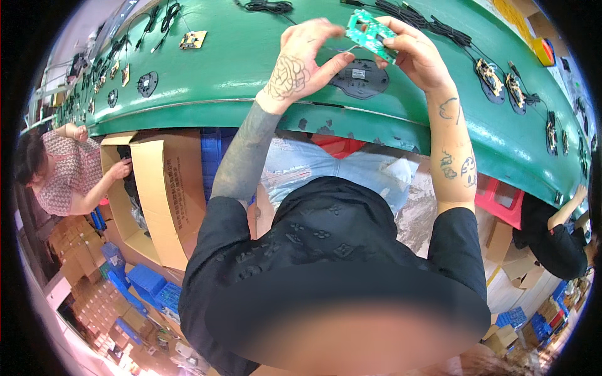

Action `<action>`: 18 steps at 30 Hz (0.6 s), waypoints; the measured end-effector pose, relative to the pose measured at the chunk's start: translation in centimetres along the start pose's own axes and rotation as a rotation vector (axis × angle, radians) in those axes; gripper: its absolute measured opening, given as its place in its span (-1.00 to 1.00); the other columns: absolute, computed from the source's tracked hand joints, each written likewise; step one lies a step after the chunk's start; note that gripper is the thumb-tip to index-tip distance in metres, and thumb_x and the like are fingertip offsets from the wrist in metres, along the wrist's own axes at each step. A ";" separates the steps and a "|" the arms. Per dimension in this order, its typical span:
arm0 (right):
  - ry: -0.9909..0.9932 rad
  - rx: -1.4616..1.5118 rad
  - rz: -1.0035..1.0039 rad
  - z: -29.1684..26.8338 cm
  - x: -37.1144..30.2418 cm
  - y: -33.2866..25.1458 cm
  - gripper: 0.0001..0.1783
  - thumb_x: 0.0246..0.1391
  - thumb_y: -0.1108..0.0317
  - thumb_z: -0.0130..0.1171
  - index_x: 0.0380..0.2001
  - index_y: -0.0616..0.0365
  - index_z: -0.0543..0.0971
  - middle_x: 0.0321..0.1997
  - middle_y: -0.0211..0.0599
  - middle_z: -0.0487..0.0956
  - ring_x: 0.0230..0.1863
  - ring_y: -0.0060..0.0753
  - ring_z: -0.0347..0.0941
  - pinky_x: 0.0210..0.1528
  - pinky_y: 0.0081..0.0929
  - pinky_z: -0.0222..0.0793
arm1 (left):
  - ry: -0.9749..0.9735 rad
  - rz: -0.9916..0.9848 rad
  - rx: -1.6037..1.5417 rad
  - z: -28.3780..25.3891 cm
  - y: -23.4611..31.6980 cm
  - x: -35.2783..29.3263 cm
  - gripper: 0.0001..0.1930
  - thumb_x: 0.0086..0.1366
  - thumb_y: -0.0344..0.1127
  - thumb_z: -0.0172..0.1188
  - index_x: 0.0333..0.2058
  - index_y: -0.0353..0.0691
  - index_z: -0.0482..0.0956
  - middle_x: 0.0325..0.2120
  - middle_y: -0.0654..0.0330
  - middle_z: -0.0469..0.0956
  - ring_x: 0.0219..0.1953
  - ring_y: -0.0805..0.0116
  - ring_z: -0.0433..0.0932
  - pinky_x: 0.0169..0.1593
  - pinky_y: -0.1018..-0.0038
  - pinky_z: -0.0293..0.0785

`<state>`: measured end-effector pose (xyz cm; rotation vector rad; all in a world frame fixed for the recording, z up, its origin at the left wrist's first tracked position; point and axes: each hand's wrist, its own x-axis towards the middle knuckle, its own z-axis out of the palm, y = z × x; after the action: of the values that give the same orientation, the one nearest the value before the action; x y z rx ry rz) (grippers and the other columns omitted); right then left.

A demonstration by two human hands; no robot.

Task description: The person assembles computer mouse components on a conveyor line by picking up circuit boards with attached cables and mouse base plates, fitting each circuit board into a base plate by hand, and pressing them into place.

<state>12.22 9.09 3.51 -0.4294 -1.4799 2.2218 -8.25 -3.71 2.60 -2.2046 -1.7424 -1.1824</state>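
Note:
My right hand [417, 55] grips a green circuit board [369, 31] by its right end, thumb on top, holding it tilted above the belt. To its left is my left hand [304, 59], its thumb stretched out apart from the slightly blurred fingers, which are close to the board's left edge. Nothing shows between them. Thin wires [346, 49] run below the board near my left thumb. Under both hands a black oval plastic base [362, 83], with a small pale label, lies on the green belt [241, 81].
Coiled black cables [448, 30] and partly assembled units [489, 78] lie to the right. A tan circuit board [192, 40] lies on the left. One person [66, 166] reaches into a cardboard box [172, 200] at left; another person [552, 238] sits at right. Yellow tape [544, 51] is at far right.

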 end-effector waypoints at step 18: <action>0.325 -0.959 0.204 -1.1 1.4 1.5 -0.46 0.00 -0.05 0.39 -0.15 0.19 0.62 -0.34 -0.33 0.62 -0.31 -0.55 0.49 -0.21 -0.54 0.39 | -0.201 -0.293 0.036 0.6 0.4 -3.1 -0.80 0.20 -0.22 0.30 -0.44 -0.23 0.58 -0.47 0.17 0.47 -0.41 0.24 0.52 -0.31 0.34 0.45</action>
<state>11.27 10.19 1.72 -1.1989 -2.2861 1.3118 -7.77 -5.96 0.42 -2.1672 -2.2102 -0.9955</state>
